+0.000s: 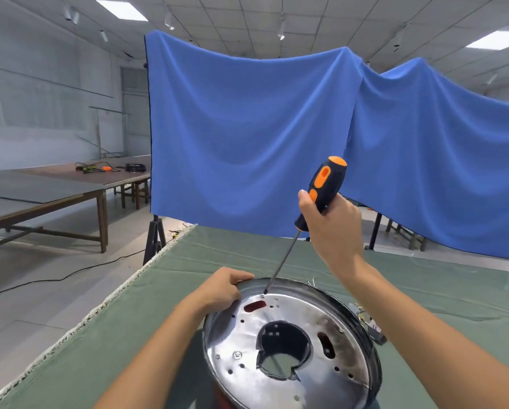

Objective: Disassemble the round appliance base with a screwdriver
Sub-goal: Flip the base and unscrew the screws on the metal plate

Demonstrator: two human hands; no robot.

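Note:
A round shiny metal appliance base lies on the green-covered table, with a large hole in its middle and several small holes and screws. My left hand grips its far left rim. My right hand holds a black and orange screwdriver by the handle, tilted. The thin shaft slants down to the left and its tip sits at a small screw near the far edge of the plate.
A blue cloth hangs as a backdrop behind the table on black stands. Long wooden tables with cables and tools stand at the left. A black cable runs across the floor. Small wired parts lie right of the base.

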